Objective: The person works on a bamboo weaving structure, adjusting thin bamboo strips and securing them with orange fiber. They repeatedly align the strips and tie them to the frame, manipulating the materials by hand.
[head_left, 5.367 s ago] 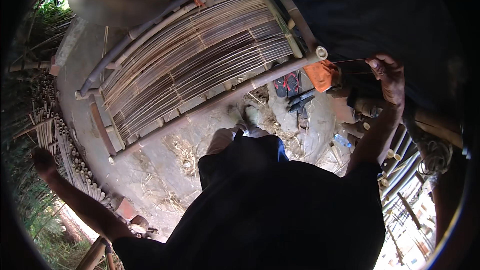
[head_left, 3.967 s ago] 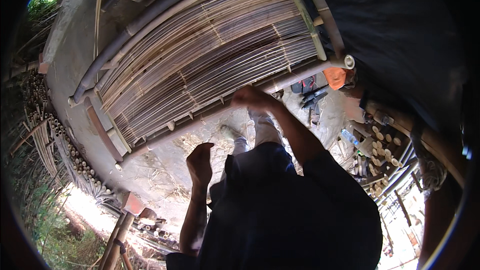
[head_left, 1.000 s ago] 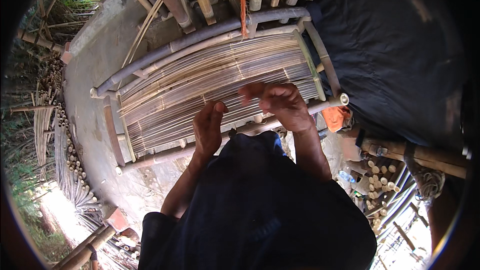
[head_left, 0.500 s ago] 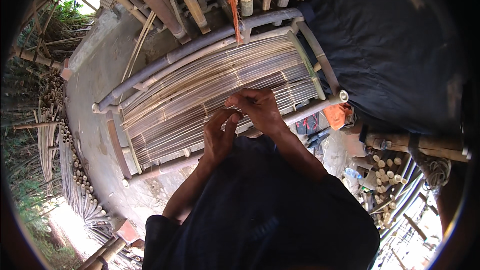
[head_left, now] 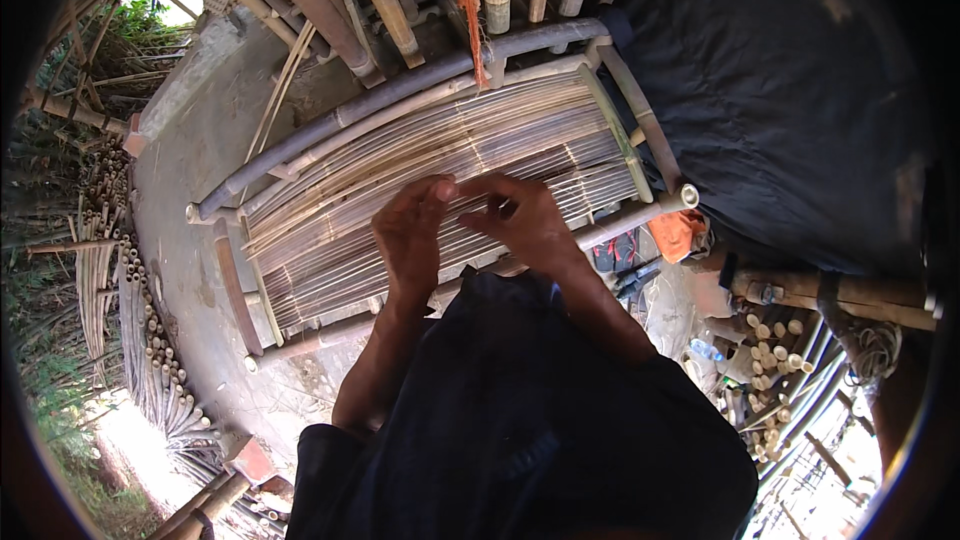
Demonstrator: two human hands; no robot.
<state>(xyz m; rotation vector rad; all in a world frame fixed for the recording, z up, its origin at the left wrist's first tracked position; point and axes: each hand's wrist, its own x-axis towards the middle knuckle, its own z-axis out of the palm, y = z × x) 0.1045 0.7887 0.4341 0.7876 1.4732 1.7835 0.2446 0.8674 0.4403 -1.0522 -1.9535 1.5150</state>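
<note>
A bamboo bench [head_left: 400, 157] with a seat of thin split slats lies in front of me. Over the slats' near half, my left hand [head_left: 408, 240] is raised with its thumb and fingers pinched together. My right hand [head_left: 525, 223] comes in from the right, fingers bent, its index fingertip meeting the left fingertips. Whatever sits between the fingers, if anything, is too small to make out. Below both hands runs the bench's round front rail [head_left: 325, 340]; the dark back rail [head_left: 345, 115] curves along the far side.
Thick bamboo poles [head_left: 380, 0] stand beyond the bench, with an orange strip [head_left: 466, 10] hanging among them. A black sheet [head_left: 780, 110] covers the right side. An orange cloth [head_left: 676, 234] lies by the bench's right end. Cut bamboo [head_left: 775, 355] is stacked lower right.
My left hand has moved up and slightly left, its fingertips now higher beside the right index finger. The right hand has shifted only a little, its index finger reaching leftward.
</note>
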